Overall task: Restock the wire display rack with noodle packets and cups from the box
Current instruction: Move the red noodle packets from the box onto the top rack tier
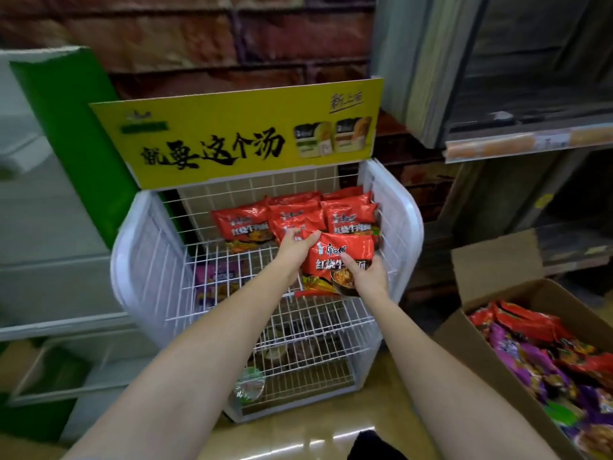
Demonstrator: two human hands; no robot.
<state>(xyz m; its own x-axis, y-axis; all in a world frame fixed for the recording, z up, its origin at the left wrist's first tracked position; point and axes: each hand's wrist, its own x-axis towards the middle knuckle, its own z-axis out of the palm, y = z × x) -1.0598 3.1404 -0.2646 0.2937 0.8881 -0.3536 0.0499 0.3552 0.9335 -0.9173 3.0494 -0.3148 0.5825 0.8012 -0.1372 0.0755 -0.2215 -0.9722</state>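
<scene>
A white wire display rack (146,260) stands ahead under a yellow sign (238,134). Several red noodle packets (242,224) lie on its top shelf. Both hands hold one more red noodle packet (341,254) over the front right of that shelf. My left hand (295,247) grips its upper left corner, my right hand (368,275) its lower right part. A purple packet (219,277) lies on the shelf below. Noodle cups (250,386) sit on the lower shelves. The cardboard box (491,263) at the right holds several red and purple packets (544,350).
A white and green cabinet (49,194) stands left of the rack. Dark store shelving (530,141) with price strips rises at the right behind the box. A brick-pattern wall (199,38) is behind the rack. The floor (298,439) is glossy tan.
</scene>
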